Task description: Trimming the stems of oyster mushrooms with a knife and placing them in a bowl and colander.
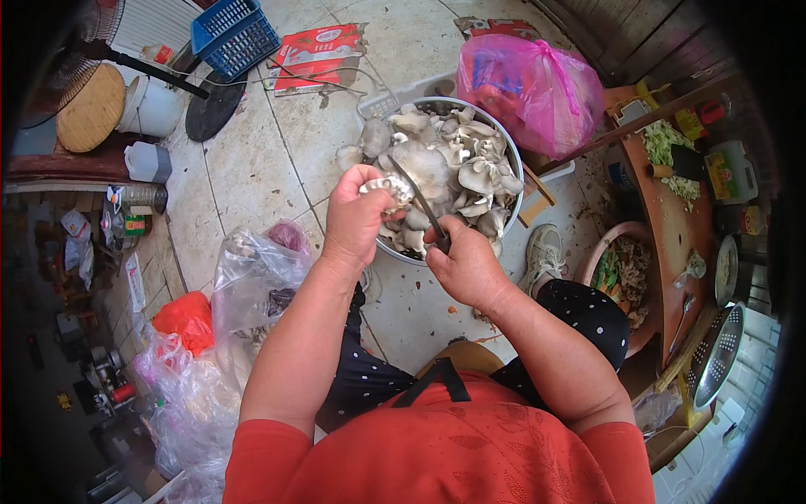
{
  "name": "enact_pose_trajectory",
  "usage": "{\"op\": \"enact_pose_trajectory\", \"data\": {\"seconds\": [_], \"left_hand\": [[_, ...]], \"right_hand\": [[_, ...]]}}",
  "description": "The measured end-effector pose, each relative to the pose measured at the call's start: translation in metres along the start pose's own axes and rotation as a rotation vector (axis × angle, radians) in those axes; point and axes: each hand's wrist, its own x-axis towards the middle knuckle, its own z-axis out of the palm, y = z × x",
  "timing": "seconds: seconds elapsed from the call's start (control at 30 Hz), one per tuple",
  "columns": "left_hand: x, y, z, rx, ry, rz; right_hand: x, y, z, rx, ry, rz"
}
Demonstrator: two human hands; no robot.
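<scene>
My left hand (362, 211) grips an oyster mushroom piece (391, 189) by its edge, over the near left side of a round metal basin. My right hand (466, 261) is closed around the dark handle of a knife (417, 196). The knife's narrow blade points up and left, beside the held piece; whether it touches is unclear. Grey oyster mushrooms (423, 167) are heaped in the metal basin (517, 211), some reaching over its rim. The basin stands on the floor in front of me.
A pink plastic bag (532, 94) sits behind the basin. Clear plastic bags (252, 277) lie at my left. On the right are a tub of scraps (589, 264) and a wooden board (680, 239) with a cleaver (686, 162). A blue basket (236, 38) stands farther off.
</scene>
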Motion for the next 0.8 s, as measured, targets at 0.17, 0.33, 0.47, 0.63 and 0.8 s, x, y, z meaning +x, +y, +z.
{"op": "enact_pose_trajectory", "data": {"seconds": [0.17,0.33,0.47,0.63,0.8], "left_hand": [[0.003,0.000,-0.001,-0.104,0.004,-0.037],[0.006,0.004,0.003,-0.278,0.167,-0.024],[0.006,0.003,0.001,-0.334,0.139,-0.063],[-0.002,0.001,0.010,-0.320,0.070,-0.154],[-0.004,0.003,0.008,-0.200,0.079,-0.228]], "right_hand": [[0.000,-0.004,-0.003,0.107,-0.020,0.012],[-0.004,-0.007,0.000,0.159,-0.064,0.040],[-0.005,-0.004,0.003,0.143,-0.052,0.029],[-0.005,-0.004,0.003,0.142,-0.013,0.035],[0.000,-0.002,-0.001,-0.074,0.034,-0.010]]}}
